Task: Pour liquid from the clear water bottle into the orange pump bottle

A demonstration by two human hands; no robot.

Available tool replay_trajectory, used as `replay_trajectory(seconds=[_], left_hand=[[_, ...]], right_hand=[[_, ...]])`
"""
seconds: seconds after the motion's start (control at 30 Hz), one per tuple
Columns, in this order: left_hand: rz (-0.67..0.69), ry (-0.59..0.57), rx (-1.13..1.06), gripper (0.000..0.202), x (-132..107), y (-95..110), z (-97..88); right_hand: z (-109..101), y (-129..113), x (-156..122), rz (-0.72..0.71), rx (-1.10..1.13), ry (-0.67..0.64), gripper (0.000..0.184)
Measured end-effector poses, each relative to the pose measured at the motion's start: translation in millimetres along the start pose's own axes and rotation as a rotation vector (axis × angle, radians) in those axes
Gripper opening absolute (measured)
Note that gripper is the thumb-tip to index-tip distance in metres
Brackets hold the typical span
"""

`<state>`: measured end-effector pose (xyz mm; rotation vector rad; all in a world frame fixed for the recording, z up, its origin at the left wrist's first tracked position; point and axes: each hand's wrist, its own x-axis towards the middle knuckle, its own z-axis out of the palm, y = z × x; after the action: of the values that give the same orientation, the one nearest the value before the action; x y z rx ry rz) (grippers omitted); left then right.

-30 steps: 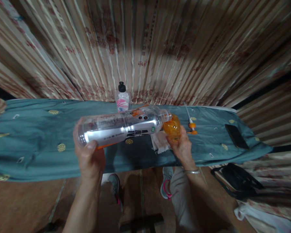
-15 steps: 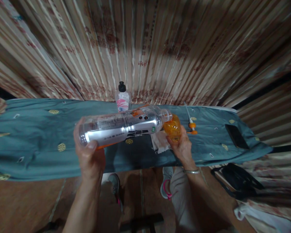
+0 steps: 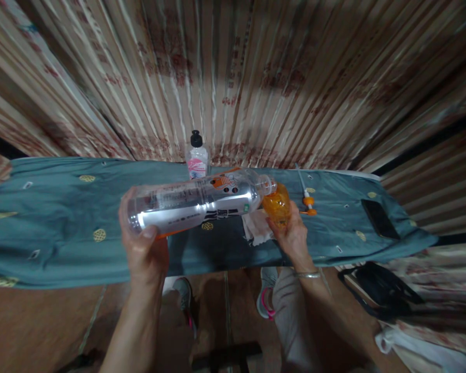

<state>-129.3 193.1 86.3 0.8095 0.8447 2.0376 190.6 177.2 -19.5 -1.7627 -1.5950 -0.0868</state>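
Note:
My left hand [image 3: 145,254] is closed round the base of a large clear plastic bottle [image 3: 194,204] with a silver and orange label. The bottle lies nearly level in the air, its open neck to the right. In my right hand [image 3: 293,235] is a small orange see-through bottle [image 3: 278,207], gripped from the right and below. The clear bottle's mouth meets the top of the orange bottle; whether liquid runs between them I cannot make out. Right of the orange bottle, an orange pump head [image 3: 308,202] with a pale tube lies on the cloth.
A teal patterned cloth [image 3: 62,217] covers the long table. At the back stands a bottle with a black cap [image 3: 197,158]. A pale tissue [image 3: 258,228] lies under my right hand. A dark phone [image 3: 379,218] rests at the right. A curtain [image 3: 225,77] hangs behind; a black bag [image 3: 382,285] is lower right.
Hardly anything differs. Both bottles stay mouth to mouth in the same hold, and the whole view has shifted very slightly.

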Motion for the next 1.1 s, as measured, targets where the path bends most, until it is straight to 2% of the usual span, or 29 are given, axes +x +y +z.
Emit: replay_trajectory(seconds=[0.3,0.53,0.87,1.1], left_hand=[[0.07,-0.098,0.066,0.065,0.2,-3.2,-4.6],[0.068,-0.074,0.085,0.066,1.5,-2.4,-3.7],[0.09,-0.106,0.102,0.069,0.8,-5.3,-9.2],[0.08,-0.142,0.121,0.058,-0.8,-2.2,-10.7]], right_hand=[[-2.8,-4.5,1.9,0.031,0.013,-0.021,0.079],[-1.7,-2.3,1.1,-0.002,0.011,0.003,0.08],[-2.2,-1.6,1.5,0.0,0.006,-0.013,0.079],[-1.7,-3.4,1.2,0.021,0.004,-0.016,0.079]])
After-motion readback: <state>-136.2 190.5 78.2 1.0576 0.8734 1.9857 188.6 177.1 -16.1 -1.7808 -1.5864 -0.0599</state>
